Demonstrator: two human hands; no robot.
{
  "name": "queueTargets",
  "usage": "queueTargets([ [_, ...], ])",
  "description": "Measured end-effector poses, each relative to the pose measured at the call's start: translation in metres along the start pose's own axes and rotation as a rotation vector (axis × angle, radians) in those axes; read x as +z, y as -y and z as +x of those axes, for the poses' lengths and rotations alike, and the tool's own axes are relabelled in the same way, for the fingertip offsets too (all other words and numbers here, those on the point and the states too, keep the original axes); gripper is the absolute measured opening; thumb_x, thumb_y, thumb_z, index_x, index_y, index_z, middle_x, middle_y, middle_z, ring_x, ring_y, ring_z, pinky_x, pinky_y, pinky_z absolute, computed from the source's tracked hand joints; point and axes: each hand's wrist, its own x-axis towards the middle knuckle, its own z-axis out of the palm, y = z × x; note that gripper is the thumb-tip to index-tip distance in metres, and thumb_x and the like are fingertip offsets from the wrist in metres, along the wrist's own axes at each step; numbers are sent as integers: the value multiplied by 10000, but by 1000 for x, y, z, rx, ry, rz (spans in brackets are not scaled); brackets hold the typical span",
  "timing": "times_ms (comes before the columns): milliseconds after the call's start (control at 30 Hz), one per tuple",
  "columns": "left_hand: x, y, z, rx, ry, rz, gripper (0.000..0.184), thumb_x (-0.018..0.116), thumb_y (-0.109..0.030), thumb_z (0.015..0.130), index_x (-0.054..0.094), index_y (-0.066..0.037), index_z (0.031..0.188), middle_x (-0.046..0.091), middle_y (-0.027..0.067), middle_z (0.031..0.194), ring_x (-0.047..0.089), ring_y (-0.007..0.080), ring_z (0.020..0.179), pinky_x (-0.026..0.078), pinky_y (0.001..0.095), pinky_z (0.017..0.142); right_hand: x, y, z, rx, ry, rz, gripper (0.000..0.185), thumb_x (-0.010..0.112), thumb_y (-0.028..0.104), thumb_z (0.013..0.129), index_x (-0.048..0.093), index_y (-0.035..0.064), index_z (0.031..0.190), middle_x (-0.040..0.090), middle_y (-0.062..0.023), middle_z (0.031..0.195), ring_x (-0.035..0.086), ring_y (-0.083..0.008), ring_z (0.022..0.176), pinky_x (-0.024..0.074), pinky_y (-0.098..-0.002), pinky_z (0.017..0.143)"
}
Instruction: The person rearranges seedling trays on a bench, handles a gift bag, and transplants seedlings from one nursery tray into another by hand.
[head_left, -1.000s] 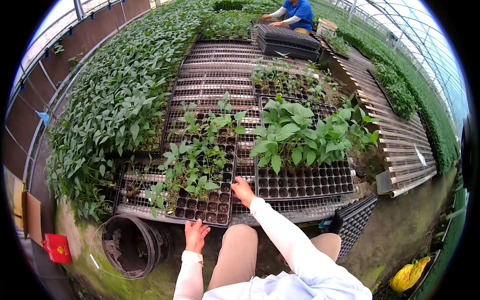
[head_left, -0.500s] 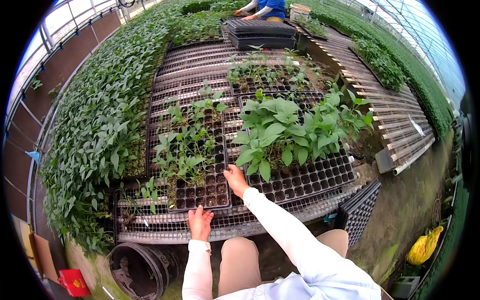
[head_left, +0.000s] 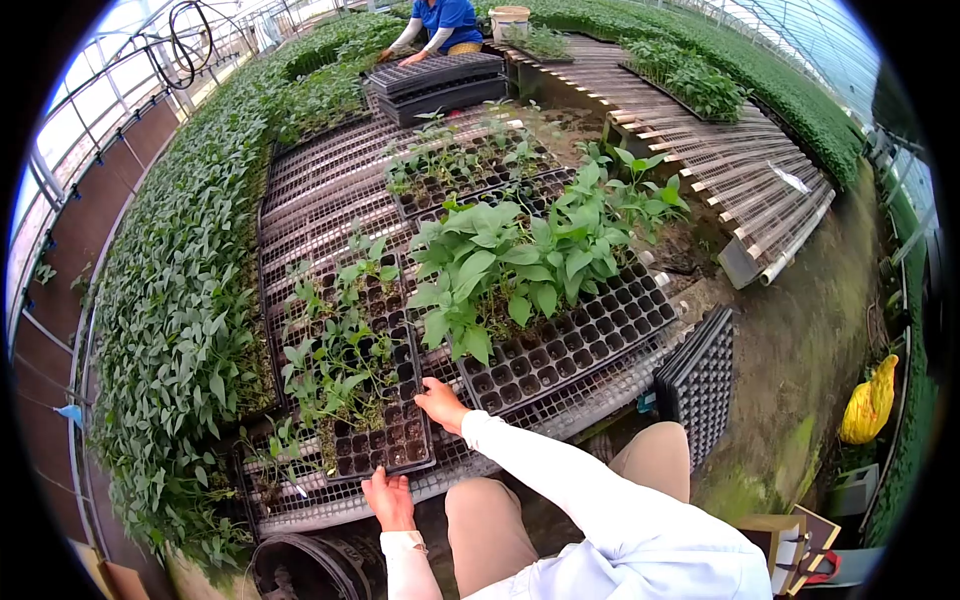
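A black cell tray (head_left: 385, 452) with small seedlings and some leafless soil cells lies on the mesh bench. My left hand (head_left: 388, 498) is at its near edge, fingers bent against the rim. At the tray's right side my right hand (head_left: 440, 403) grips the rim between thumb and fingers. Beside it, to the right, is another tray (head_left: 560, 360) with large leafy seedlings (head_left: 500, 265) at its far side and rows of cells without plants at its near side. A third tray (head_left: 470, 170) of sparse seedlings stands beyond.
A co-worker in a blue top (head_left: 445, 15) is beside stacked black trays (head_left: 440, 85). Dense seedlings (head_left: 175, 330) line the left. A black bucket (head_left: 300, 570) stands below the bench, upright trays (head_left: 697, 385) to the right, a yellow bag (head_left: 868, 405) farther right.
The view has turned to the right, so the bench appears farther left and tilted. Both hands stay at the tray's rim, which has shifted away from the bench's front edge.
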Motion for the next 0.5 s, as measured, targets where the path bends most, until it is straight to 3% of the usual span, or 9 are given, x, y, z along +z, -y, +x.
queueTargets([
  [133,-23,-6,-24,-22,6,-14,118,556,-73,927,474,-137,983,607,28,893,592,174,736,467,329,612,-12,15,-21,90,39,77,563,594,198,966,399,-30,1443,573,-197,1282,593,-251,1080,517,-360,847],
  [200,-38,-13,-39,-24,2,-4,121,544,-61,913,479,-136,982,613,22,900,601,174,748,457,327,597,-12,6,-13,100,-97,133,510,572,250,953,505,-40,1368,587,-222,1338,569,-341,1232,443,-380,1032],
  [333,-70,-29,-78,-33,40,20,262,500,-33,894,540,-127,1136,652,41,992,629,184,787,470,322,588,-16,4,-8,143,-72,80,491,517,268,980,512,-48,1356,567,-242,1358,531,-369,1279,419,-408,1060],
  [500,-103,-36,-117,-60,-12,62,237,499,-50,893,541,-140,1108,643,39,965,608,170,748,447,319,565,-21,16,-11,73,-170,-138,392,519,195,963,551,-75,1245,649,-204,1174,613,-332,1103,465,-379,963],
])
